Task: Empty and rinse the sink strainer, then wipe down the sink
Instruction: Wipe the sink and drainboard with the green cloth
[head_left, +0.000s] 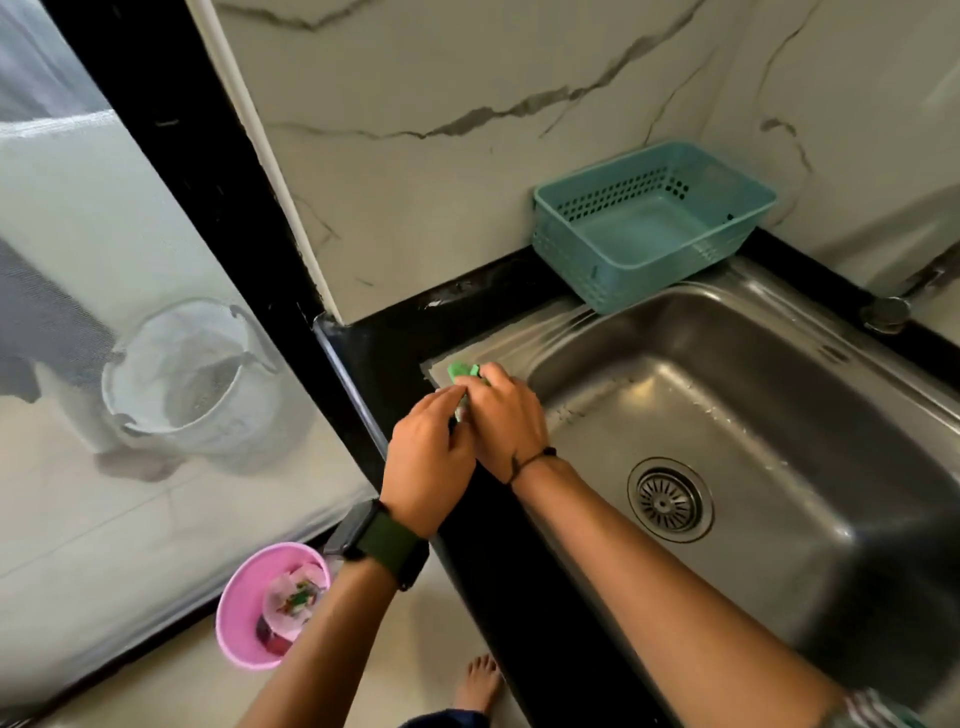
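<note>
Head view, right hand (501, 415): curling round a green scrubbing pad (464, 372), pressing it onto the steel ledge at the sink's left rear corner; black cord lying round the wrist.
Head view, left hand (428, 457): lying just beside the right hand, fingertips bending inward and touching the near edge of the green scrubbing pad; pinching or merely touching, cannot tell; dark green watch strap (387, 545) wrapping the wrist.
Sink (779, 395): stainless steel basin sitting in a black counter (395, 338), water droplets clinging to its floor and rear wall.
Sink strainer (668, 500): sitting in the drain opening on the basin floor, well apart from both hands.
Teal plastic basket (655, 221): standing at the rear left of the sink, one corner overhanging the ribbed drainer edge, leaning against the marble wall.
Pink bin (270, 605): standing on the floor below the counter's left edge, holding clear wrapping and coloured scraps.
White bucket (182, 376): showing blurred behind a mesh screen at left.
Bare foot (480, 683): resting on the floor beside the counter.
</note>
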